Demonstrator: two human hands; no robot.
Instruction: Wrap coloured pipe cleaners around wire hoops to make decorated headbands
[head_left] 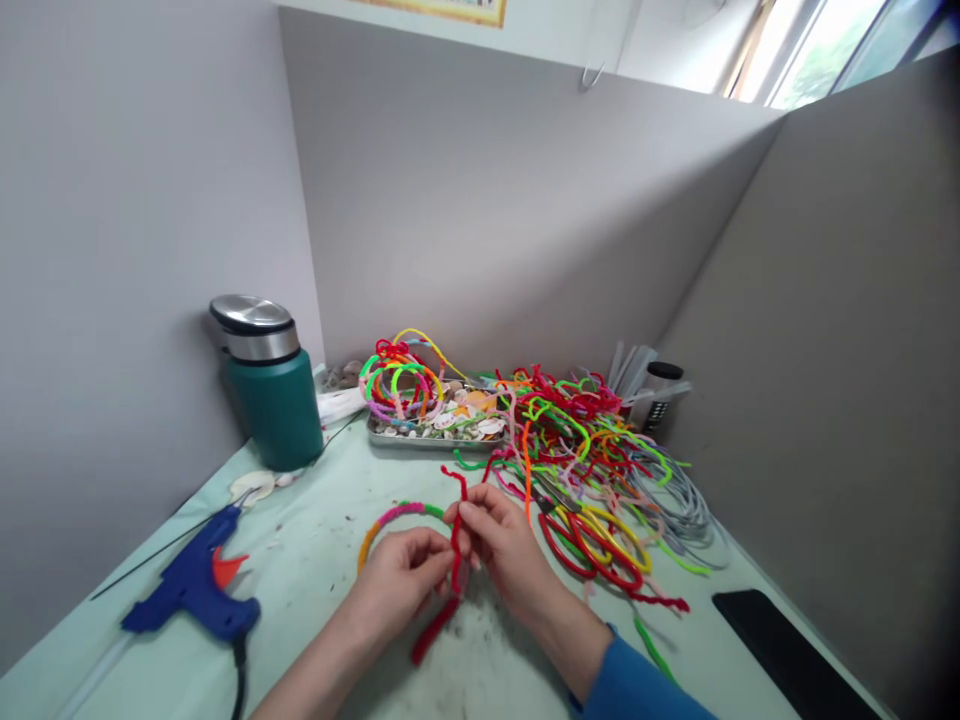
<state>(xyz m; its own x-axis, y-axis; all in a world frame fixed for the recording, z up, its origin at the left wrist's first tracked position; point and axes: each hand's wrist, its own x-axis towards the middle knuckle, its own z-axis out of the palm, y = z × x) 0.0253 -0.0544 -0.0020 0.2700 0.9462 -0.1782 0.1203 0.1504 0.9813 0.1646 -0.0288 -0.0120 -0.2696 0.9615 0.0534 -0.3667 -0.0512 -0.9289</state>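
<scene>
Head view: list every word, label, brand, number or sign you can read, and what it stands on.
No text can be read.
Framed sheet at the top edge: print cut off and blurred.
Small pieces in the metal tray: markings too small to read.
Dark container at back right: pale patch, unreadable.
Green flask, blue glue gun, red pipe cleaner pinched by left hand and right hand: no marking shows.

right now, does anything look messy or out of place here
Yes: the pipe cleaner heap spills over the tray end, shells lie loose by the flask, and dark specks litter the table beside the red pipe cleaner.
</scene>
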